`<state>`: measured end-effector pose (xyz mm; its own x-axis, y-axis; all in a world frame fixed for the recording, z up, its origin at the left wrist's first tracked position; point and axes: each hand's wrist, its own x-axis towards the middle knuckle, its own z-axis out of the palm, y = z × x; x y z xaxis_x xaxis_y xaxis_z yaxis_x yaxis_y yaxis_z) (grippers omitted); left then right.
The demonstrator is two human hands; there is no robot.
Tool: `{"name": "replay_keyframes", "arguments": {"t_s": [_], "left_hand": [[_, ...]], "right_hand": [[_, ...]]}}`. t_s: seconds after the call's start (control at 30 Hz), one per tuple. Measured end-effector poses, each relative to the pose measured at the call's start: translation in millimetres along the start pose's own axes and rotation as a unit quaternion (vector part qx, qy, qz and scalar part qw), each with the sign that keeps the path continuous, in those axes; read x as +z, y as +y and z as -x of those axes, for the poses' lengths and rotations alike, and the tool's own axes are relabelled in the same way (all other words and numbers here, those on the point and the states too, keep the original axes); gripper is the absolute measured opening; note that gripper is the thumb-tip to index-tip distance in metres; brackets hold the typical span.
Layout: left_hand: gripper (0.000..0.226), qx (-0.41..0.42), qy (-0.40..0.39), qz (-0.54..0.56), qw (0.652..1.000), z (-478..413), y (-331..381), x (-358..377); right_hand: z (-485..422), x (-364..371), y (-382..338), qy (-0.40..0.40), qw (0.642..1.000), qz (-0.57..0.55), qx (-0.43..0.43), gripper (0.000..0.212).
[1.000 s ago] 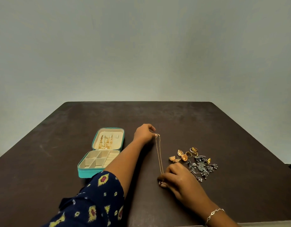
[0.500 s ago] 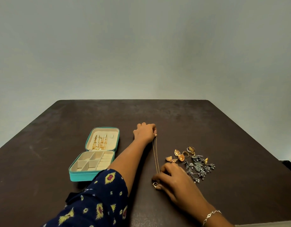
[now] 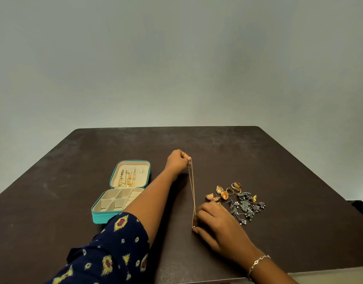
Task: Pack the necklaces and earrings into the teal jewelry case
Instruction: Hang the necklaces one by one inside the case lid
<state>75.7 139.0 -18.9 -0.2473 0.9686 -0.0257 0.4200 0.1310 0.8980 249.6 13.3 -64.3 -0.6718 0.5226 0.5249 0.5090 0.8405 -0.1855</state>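
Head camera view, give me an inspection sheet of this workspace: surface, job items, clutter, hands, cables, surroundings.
Surface: dark table, scuffed.
Job's things: teal jewelry case open, gold necklaces in its lid, visible tray compartments look empty; thin gold chain stretched between the hands; gold earrings and silver earrings heaped to its right.
Clutter: nothing seen.
Hands: left hand pinches the chain's far end; right hand pinches its near end.
Cables: nothing seen.
Surroundings: plain grey wall behind the table.
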Motion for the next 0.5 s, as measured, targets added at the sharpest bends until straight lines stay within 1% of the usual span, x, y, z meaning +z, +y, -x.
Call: {"name": "replay_keyframes", "arguments": {"t_s": [0.1, 0.27, 0.43, 0.5], "left_hand": [[0.021, 0.001, 0.017, 0.045, 0.999, 5, 8, -7], [0.022, 0.018, 0.032, 0.056, 0.998, 20, 23, -26], [0.022, 0.007, 0.024, 0.062, 0.998, 37, 35, -47], [0.022, 0.001, 0.015, 0.055, 0.998, 42, 37, -53]], "right_hand": [[0, -5, -4, 0.029, 0.999, -0.004, -0.04, 0.009], [2, -9, -8, 0.065, 0.994, 0.018, -0.085, 0.011], [3, -9, -13, 0.099, 0.983, 0.067, -0.138, 0.007], [4, -9, -15, 0.107, 0.976, 0.088, -0.167, 0.008]]}}
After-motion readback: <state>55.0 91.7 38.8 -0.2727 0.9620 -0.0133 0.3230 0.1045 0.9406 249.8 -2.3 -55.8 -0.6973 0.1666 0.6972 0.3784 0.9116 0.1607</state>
